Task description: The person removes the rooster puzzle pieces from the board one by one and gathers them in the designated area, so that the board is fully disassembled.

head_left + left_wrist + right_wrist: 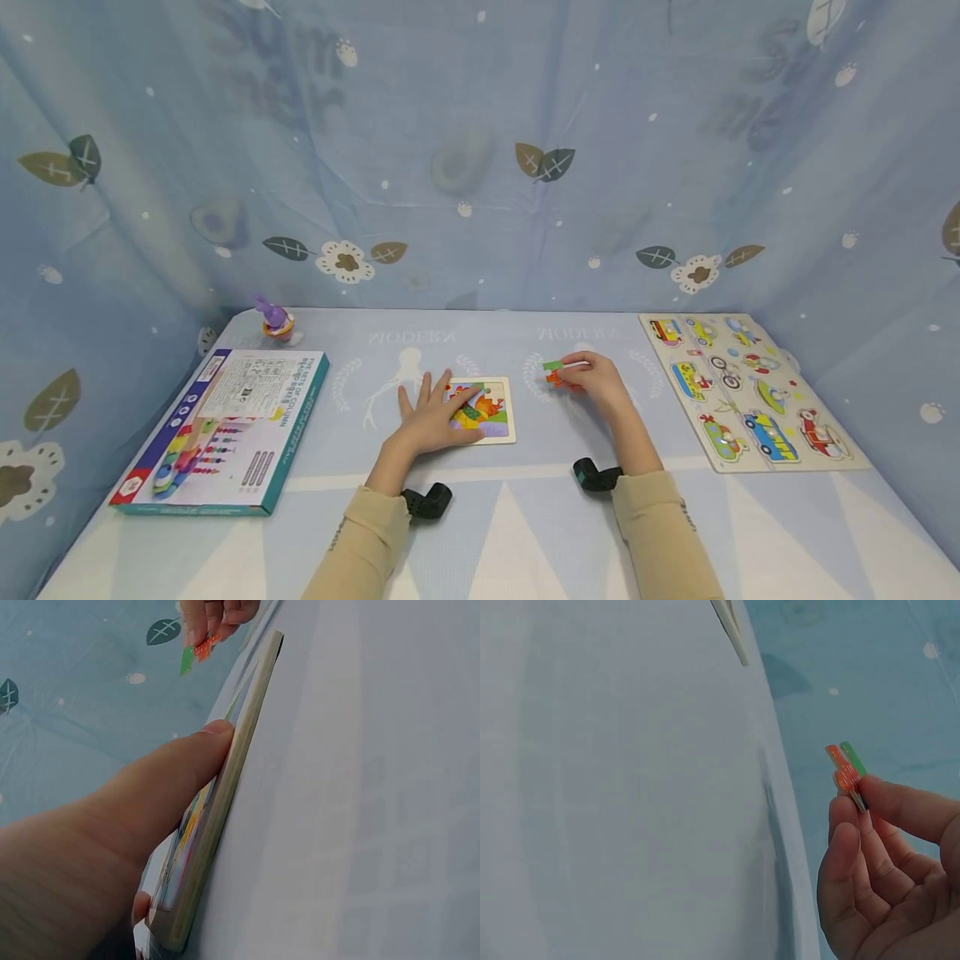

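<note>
My left hand (429, 422) lies with spread fingers over a small wooden jigsaw board (511, 417) with a colourful picture. Its left part is hidden under the hand. In the left wrist view, the thumb (176, 769) touches the board near its edge (234, 769). To the right of the board, my right hand (600, 385) pinches a jigsaw piece (553, 373), coloured green and orange-red, between thumb and fingertips. The right wrist view shows the piece (847, 774) held on edge, apart from the board.
A boxed toy (217, 433) lies at the left, with a purple figurine (275, 319) behind it. On the right is a wooden vehicle puzzle board (750, 392). A patterned blue curtain (480, 167) hangs along the back and sides of the table.
</note>
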{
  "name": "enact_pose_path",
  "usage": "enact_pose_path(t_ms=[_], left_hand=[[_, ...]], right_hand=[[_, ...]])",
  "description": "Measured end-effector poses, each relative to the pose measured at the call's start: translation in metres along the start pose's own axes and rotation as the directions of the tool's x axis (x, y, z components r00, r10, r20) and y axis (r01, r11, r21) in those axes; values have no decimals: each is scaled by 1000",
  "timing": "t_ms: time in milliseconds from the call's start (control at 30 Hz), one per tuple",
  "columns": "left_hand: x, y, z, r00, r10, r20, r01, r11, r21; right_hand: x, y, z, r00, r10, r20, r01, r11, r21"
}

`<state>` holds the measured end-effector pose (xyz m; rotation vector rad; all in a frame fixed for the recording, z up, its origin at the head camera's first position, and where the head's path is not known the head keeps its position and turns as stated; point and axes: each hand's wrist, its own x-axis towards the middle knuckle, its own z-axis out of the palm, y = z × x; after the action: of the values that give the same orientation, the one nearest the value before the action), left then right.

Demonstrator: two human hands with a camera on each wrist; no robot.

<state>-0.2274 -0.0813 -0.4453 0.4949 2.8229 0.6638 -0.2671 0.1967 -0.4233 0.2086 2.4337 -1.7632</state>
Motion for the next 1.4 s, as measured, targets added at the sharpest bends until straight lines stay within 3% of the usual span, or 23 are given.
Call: enact_pose_path(t_ms=[600,833,967,1400], left_hand=[[2,-2,1,1000,-2,-6,2,1000,0],[2,-3,3,1000,2,-8,-2,1000,-5],[2,-3,3,1000,0,-8,0,1000,-7],[1,-2,2,1000,4,-8,-4,1000,-1]], right_hand=[[0,13,-38,995,44,-86,-39,998,52],[4,19,-46,978,128,-167,-123,991,45],[5,23,-49,966,137,-219,-130,990,45],[-2,29,-61,954,43,-297,-91,984,-150]])
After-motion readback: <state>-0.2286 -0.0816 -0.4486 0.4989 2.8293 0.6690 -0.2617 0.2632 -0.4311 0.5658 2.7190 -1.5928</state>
